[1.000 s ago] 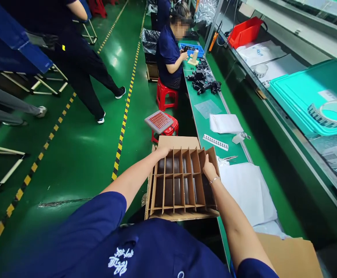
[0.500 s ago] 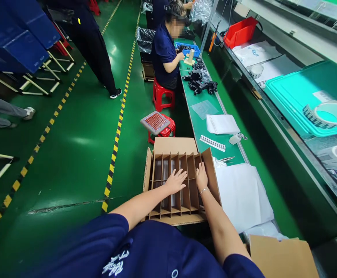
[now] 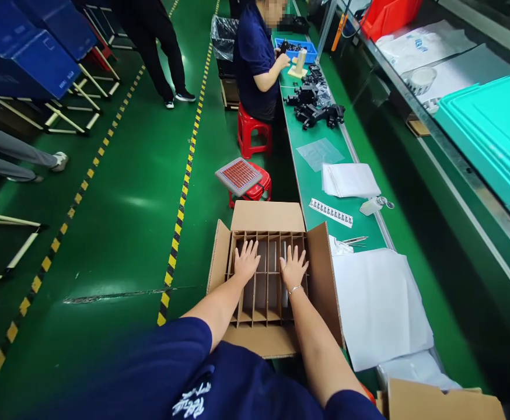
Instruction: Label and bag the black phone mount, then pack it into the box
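In front of me stands an open cardboard box (image 3: pixel 264 341) with its flaps folded outward. A grid of cardboard dividers (image 3: pixel 261 319) splits its inside into several narrow slots. My left hand (image 3: pixel 247 262) lies on the dividers at the left, palm down with fingers spread. At the right part of the grid, my right hand (image 3: pixel 294 269) rests the same way, its fingers apart and a bracelet on the wrist. Neither hand holds anything. Beneath the palms, the divider tops are hidden.
Right of the box, a green workbench (image 3: pixel 310 189) carries white sheets (image 3: pixel 380 303), a label strip (image 3: pixel 331 213), tweezers (image 3: pixel 355 240) and black parts (image 3: pixel 320 114). A red stool (image 3: pixel 255 186) bearing a patterned cushion stands ahead. A co-worker (image 3: pixel 257 64) sits beyond. Another carton (image 3: pixel 443 402) is at lower right.
My left hand has moved left across the dividers. My right hand has come away from the right flap side onto the grid, fingers now spread. The right flap leans further outward.
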{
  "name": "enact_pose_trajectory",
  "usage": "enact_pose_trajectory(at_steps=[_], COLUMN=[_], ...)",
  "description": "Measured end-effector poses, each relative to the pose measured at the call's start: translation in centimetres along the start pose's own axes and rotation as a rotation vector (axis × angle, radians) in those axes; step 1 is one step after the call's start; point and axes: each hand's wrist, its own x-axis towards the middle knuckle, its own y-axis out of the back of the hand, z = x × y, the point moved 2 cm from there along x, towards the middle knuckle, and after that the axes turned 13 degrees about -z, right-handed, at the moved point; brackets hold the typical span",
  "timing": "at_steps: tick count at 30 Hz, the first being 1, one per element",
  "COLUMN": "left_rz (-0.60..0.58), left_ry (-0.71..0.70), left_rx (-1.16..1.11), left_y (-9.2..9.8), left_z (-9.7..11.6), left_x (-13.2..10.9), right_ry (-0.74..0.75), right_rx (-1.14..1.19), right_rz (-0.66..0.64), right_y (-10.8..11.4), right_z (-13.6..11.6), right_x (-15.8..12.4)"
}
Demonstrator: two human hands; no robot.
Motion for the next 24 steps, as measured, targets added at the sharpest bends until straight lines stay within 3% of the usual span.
enact_pose_trajectory(at_steps=[3, 7, 9, 12, 15, 18, 20, 24], left_rz=[-0.004, 0.028, 0.041, 0.035, 0.008, -0.082, -0.201, -0.395], left_ry=[-0.007, -0.035, -0.040, -0.035, -0.094, -0.187, -0.201, -0.180], left_rx=[0.005, 0.021, 0.032, 0.049, 0.081, 0.111, 0.118, 0.120], left_y=[-1.1, -0.5, -0.3, -0.8, -1.6, -2.6, -3.1, -2.1], left_z=[0.2, 0.4, 0.3, 0.4, 1.5, 3.0, 3.7, 4.5], left_x=[1.2, 1.9, 1.6, 0.7, -0.7, -2.4, -3.2, -4.2], right_ry=[-0.015, -0.022, -0.018, -0.015, -0.043, 0.017, 0.048, 0.028], right_rx=[-0.010, -0.020, -0.022, -0.009, 0.020, 0.043, 0.049, 0.046], right_rz=[-0.010, 0.046, 0.072, 0.013, -0.005, -0.036, -0.045, -0.050], right_y=[-0.7, -0.1, -0.5, -1.8, -2.6, -3.3, -3.9, -3.9], right_z=[0.6, 0.8, 0.9, 0.9, 0.7, 0.3, 0.1, -0.3], right_x=[1.1, 1.7, 1.5, 1.3, 1.4, 1.3, 1.3, 1.3])
